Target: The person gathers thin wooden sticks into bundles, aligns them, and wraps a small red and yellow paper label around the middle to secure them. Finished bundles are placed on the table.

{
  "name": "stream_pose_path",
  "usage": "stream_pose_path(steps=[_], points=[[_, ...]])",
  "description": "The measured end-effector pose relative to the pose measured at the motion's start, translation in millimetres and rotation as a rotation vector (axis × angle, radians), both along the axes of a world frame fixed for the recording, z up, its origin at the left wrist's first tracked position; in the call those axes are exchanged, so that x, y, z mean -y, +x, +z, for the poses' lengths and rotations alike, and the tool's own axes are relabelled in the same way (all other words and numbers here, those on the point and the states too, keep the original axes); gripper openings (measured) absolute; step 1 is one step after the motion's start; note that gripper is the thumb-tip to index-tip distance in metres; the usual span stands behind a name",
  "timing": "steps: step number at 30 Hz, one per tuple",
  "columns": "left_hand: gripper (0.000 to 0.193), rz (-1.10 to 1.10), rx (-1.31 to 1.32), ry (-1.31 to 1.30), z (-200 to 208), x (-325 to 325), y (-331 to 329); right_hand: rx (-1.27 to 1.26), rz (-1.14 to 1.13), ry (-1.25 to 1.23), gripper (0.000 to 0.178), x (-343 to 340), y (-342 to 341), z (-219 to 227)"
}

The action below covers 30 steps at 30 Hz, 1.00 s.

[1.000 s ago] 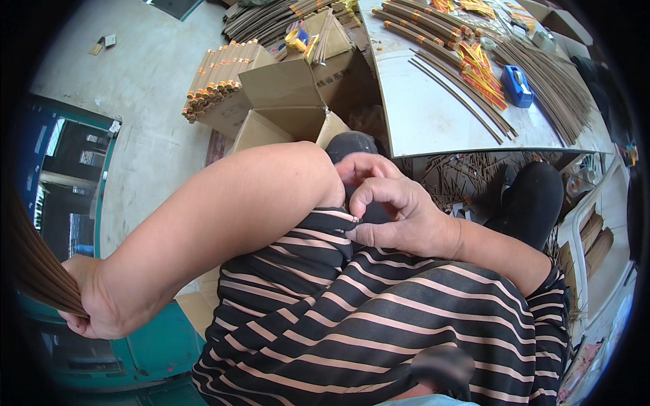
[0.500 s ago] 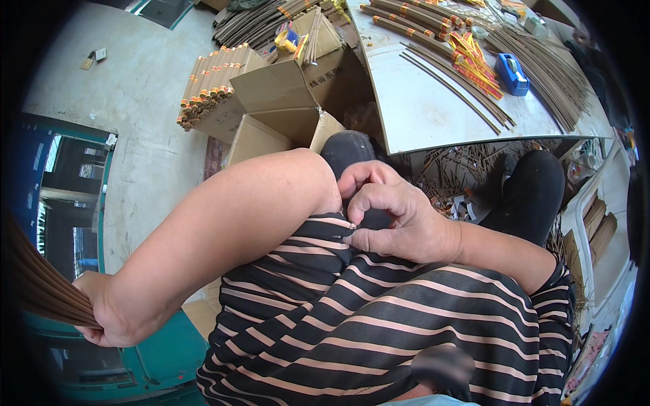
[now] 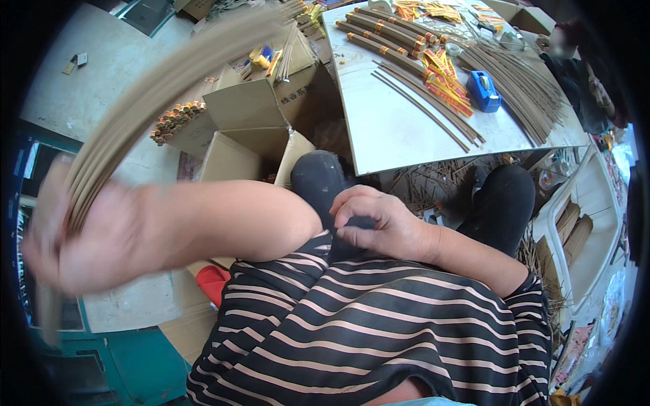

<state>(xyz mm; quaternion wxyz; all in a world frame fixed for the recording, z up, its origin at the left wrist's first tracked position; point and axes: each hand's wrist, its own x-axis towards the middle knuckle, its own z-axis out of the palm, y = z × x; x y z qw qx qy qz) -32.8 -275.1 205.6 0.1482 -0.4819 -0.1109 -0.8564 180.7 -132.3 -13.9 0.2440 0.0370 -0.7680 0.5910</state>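
A long bundle of brown incense sticks (image 3: 128, 115) is gripped in my left hand (image 3: 95, 237), which is raised at the far left and smeared by motion. The bundle slants up and to the right, above the open cardboard box, and its lower ends show below the fist. In front of my lap is my right hand (image 3: 386, 227), close to the cuff of my striped left sleeve (image 3: 315, 247). Its thumb and forefinger curl round into a pinch. Whether anything lies between those fingertips I cannot make out.
Beyond my knees stands an open cardboard box (image 3: 247, 152). The white table (image 3: 379, 135) at the right bears loose incense sticks (image 3: 521, 88), wrapped bundles (image 3: 386, 47), red and yellow labels (image 3: 447, 84) and a blue tape dispenser (image 3: 484, 91). More wrapped bundles (image 3: 176, 122) are stacked left of the box.
My left hand has swung the incense bundle up from the lower left, so it now points toward the upper right. My right hand stays curled near the sleeve. The view has shifted slightly.
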Motion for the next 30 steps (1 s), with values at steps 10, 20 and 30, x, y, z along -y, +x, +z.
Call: stream_pose_path(steps=[10,20,30], points=[[0.014,-0.310,0.128,-0.919,-183,-236,86,0.245,-0.363,-0.514,0.007,-40,42,-35],[0.015,-0.205,0.110,-1.196,-235,-260,94,0.120,-0.605,-0.441,0.010,-88,59,-36],[0.020,-0.699,-0.364,-1.628,-168,-209,135,-0.327,-0.341,-0.615,0.022,-131,31,64]])
